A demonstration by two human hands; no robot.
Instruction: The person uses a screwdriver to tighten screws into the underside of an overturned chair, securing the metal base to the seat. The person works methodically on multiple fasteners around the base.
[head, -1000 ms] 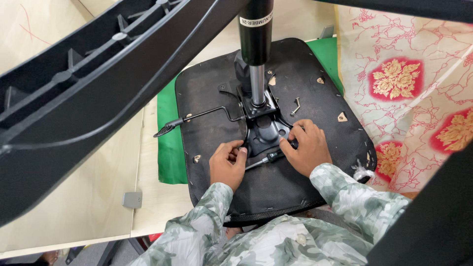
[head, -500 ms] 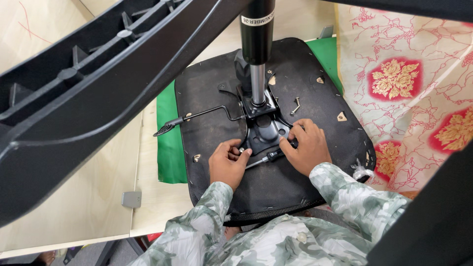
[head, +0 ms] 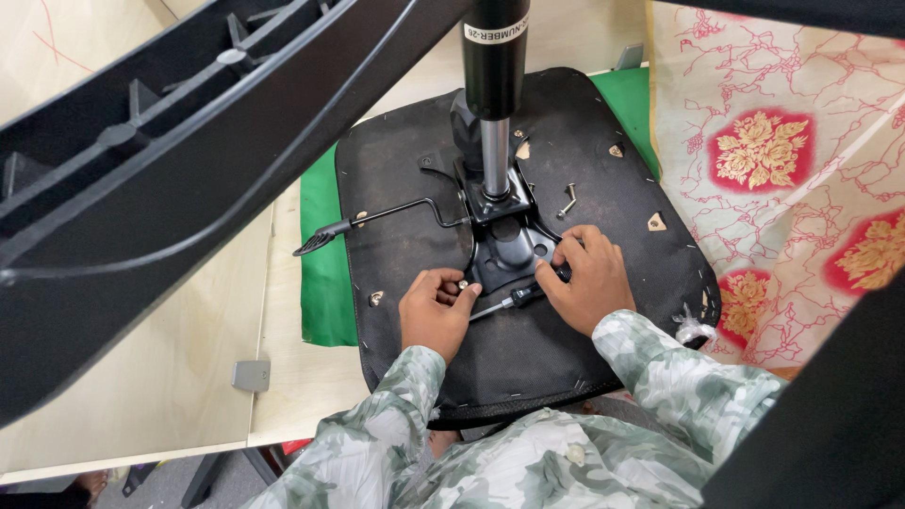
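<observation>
Hands: left (head: 436,316) pinches a bolt (head: 464,284); right (head: 589,281) grips a screwdriver (head: 514,301).

One label only: a narrow white label (head: 494,33) with dark print, wrapped as a band round the black gas-lift cylinder (head: 494,47), near the top edge of the head view. It sits well above both grips, straight up the column from the left grip (head: 436,313) and up and to the left of the right grip (head: 584,283). The band curves with the tube, so only its front face shows. Below it the tube stays black, then turns to bare metal. No packages, signs or screens in view.
</observation>
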